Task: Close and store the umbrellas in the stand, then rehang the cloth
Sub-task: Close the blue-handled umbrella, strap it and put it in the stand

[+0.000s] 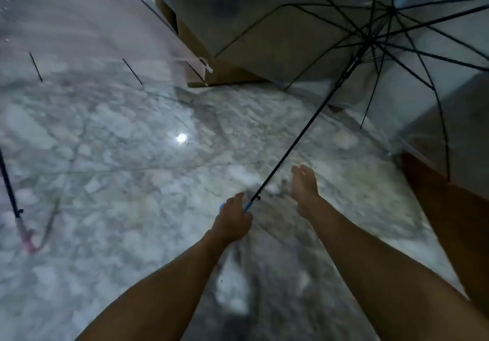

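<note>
An open clear umbrella (412,57) with black ribs fills the upper right, and its black shaft (299,142) slants down to a blue handle. My left hand (232,221) grips that handle. To the right of the shaft my right hand (304,187) is held out with straight fingers, touching nothing. A second open clear umbrella (79,36) covers the upper left; its black shaft and pink handle (26,237) lie at the left edge on the floor.
The floor (132,182) is grey-white marble with a bright light reflection. Cardboard boxes (211,57) stand at the back behind the umbrellas. A brown wooden surface (449,208) runs along the right edge. The frame is motion-blurred.
</note>
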